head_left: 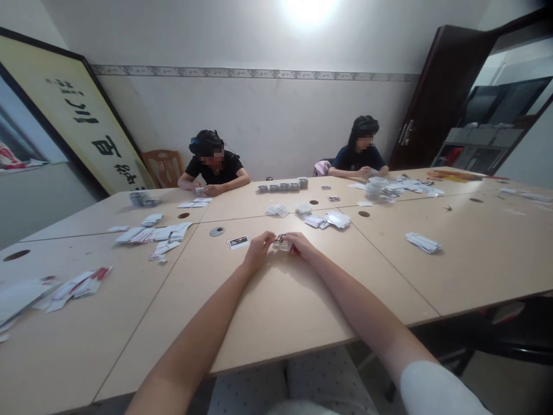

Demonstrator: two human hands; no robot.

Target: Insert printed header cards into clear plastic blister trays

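Above the table's middle, my left hand (260, 246) and my right hand (300, 244) pinch a small clear plastic packet (282, 245) between them. Dark marks show along the packet's upper edge; its exact kind is too small to make out. Just left of my left hand lies a dark printed card (239, 242) with a white border. Beyond my hands are a pile of clear plastic sleeves (277, 211), another small clear stack (303, 209) and a spread of white paper slips (327, 220).
Across the table (268, 323) sit two people, each handling small items. White slips (151, 233) lie to the left, a bundle of slips (423, 242) to the right. Rows of stacked cards (283, 186) stand at the far side. A grey grommet cover (216, 231) and several cable holes dot the tabletop.
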